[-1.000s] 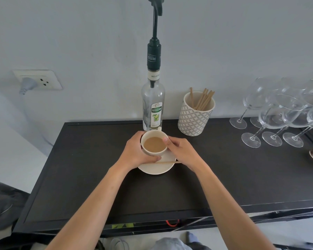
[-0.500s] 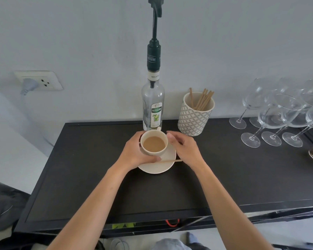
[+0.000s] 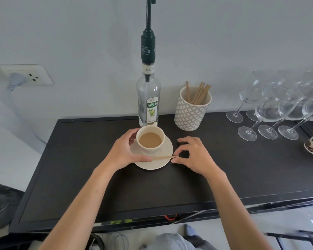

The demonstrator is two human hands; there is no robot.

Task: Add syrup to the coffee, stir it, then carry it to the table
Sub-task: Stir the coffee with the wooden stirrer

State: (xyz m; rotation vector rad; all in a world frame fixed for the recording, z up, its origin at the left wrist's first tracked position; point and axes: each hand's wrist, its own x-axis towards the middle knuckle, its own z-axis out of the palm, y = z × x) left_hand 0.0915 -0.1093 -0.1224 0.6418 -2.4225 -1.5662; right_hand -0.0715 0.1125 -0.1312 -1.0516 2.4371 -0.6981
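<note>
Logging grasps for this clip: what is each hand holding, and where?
Left hand holds the cup by its left side wall. Right hand holds nothing, beside the stirrer.

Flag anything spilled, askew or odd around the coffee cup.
Nothing is spilled: the cup stands upright on its saucer, with the coffee level. The only oddity is the stir stick, lying flat across the saucer's near rim with its tip jutting past the edge beside the right hand.

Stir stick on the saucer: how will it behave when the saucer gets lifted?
The wooden stir stick looks thin and light, lying loose across the saucer rim with its end overhanging, so it will probably slide or drop off if tilted. It seems stiff but easily snapped.
</note>
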